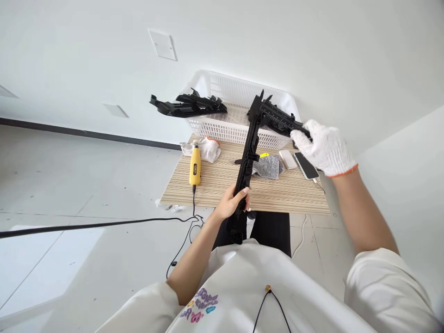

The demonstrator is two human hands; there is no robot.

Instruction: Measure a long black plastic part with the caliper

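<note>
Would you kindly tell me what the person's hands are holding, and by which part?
Both hold one long black plastic part: the bare left hand grips its lower stretch, the gloved right hand its upper arm's far end.

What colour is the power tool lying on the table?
Yellow with a black tip: the power tool, clearest in the head view.
</note>
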